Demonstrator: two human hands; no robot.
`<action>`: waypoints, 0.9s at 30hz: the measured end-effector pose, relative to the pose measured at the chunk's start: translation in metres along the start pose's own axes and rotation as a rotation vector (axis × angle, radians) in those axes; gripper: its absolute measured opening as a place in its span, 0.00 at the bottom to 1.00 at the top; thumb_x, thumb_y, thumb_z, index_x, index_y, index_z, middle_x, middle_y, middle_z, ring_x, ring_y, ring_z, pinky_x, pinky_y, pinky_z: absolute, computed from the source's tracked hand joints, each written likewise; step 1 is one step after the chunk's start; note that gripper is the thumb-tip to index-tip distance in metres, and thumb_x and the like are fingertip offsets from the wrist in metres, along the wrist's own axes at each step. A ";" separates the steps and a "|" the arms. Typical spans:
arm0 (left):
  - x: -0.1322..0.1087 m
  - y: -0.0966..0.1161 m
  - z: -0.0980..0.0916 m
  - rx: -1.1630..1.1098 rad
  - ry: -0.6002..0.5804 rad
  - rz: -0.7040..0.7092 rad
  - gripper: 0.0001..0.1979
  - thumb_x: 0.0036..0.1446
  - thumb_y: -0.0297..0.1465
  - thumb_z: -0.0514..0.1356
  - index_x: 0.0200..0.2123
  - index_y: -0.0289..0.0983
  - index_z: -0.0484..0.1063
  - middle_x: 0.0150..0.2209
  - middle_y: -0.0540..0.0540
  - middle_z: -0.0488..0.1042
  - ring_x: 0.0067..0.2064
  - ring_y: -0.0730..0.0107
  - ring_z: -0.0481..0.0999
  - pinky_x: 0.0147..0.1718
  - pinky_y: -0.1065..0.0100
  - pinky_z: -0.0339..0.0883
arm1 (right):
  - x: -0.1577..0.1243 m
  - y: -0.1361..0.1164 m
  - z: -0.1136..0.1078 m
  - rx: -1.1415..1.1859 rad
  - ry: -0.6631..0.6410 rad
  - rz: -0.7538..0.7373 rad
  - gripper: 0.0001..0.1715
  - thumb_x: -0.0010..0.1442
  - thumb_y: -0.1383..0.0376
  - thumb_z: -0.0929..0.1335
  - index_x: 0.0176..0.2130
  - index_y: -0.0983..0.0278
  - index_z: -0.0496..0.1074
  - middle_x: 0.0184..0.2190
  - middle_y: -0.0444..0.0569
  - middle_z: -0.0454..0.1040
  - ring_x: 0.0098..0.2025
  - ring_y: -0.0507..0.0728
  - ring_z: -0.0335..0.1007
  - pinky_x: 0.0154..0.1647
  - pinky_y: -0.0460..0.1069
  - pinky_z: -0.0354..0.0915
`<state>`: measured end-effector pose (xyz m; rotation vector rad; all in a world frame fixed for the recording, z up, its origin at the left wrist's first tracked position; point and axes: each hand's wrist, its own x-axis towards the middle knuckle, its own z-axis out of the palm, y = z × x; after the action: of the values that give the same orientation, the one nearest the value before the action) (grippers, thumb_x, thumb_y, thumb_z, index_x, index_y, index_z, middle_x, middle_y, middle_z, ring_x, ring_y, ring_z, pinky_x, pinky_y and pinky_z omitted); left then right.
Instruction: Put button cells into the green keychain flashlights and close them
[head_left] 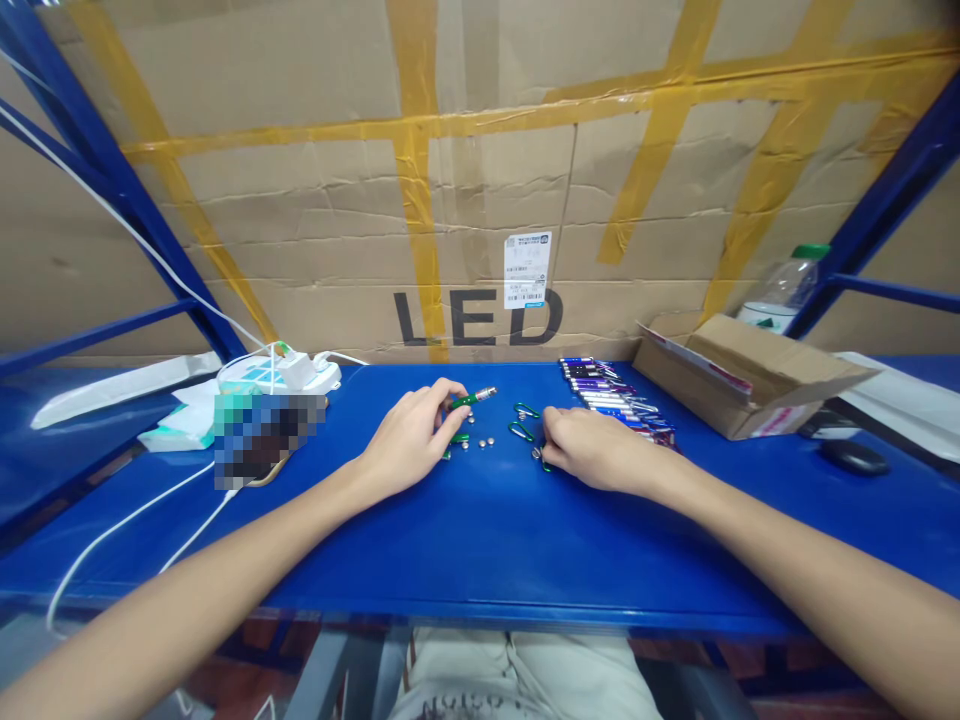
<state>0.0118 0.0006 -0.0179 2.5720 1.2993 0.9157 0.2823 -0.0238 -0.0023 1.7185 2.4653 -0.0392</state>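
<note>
My left hand [412, 428] is closed, pinching a small green keychain flashlight [472, 398] with a silver end that points up to the right. Below those fingers lie short green metal pieces [461, 441], partly hidden by the hand. Several small silver button cells [487, 443] are scattered between the hands. My right hand [589, 445] is also closed, its fingertips down at the table around a small green metal part with a silver end [536, 453], mostly hidden. Just left of its knuckles lie two green carabiner clips [520, 431].
Behind my right hand is a row of purple, silver and blue keychain flashlights [600, 390]. An open cardboard box [750, 375], black mouse [853, 457] and bottle [784, 290] are on the right. At left are a phone [274, 455], power strip [319, 375] and white cables. A large carton [330, 240] stands behind.
</note>
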 end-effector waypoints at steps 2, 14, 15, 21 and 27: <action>0.000 -0.001 0.000 0.000 0.000 0.002 0.10 0.76 0.39 0.56 0.53 0.42 0.72 0.36 0.48 0.78 0.37 0.59 0.77 0.42 0.58 0.66 | 0.000 0.001 0.001 0.001 0.008 0.007 0.13 0.75 0.58 0.65 0.48 0.66 0.72 0.44 0.60 0.82 0.45 0.65 0.80 0.36 0.52 0.59; -0.001 -0.002 0.002 0.011 -0.004 0.019 0.11 0.76 0.39 0.56 0.53 0.42 0.72 0.38 0.47 0.79 0.39 0.58 0.78 0.43 0.57 0.67 | 0.005 0.008 0.009 0.022 0.121 -0.023 0.11 0.74 0.60 0.65 0.46 0.65 0.71 0.42 0.58 0.82 0.40 0.63 0.79 0.37 0.53 0.59; -0.001 -0.002 0.002 0.013 -0.004 0.024 0.11 0.76 0.39 0.56 0.53 0.42 0.72 0.38 0.47 0.79 0.38 0.58 0.78 0.43 0.57 0.68 | 0.006 0.008 0.010 0.024 0.120 -0.024 0.11 0.74 0.59 0.65 0.46 0.65 0.71 0.42 0.58 0.82 0.40 0.63 0.79 0.37 0.53 0.58; 0.000 0.000 0.001 0.032 -0.043 0.040 0.10 0.76 0.39 0.56 0.52 0.42 0.73 0.36 0.48 0.78 0.38 0.59 0.77 0.42 0.59 0.67 | 0.006 0.004 0.008 0.027 0.089 0.001 0.13 0.75 0.57 0.65 0.46 0.65 0.71 0.41 0.57 0.83 0.41 0.64 0.80 0.35 0.52 0.57; 0.000 0.001 0.001 0.002 -0.106 0.081 0.11 0.78 0.38 0.53 0.47 0.42 0.75 0.43 0.46 0.81 0.43 0.58 0.79 0.46 0.58 0.69 | 0.005 -0.004 0.006 0.045 0.066 0.014 0.12 0.75 0.58 0.65 0.46 0.64 0.71 0.42 0.58 0.83 0.42 0.65 0.81 0.34 0.52 0.57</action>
<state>0.0132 0.0001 -0.0189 2.6521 1.1771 0.7788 0.2776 -0.0213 -0.0088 1.7833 2.5170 -0.0381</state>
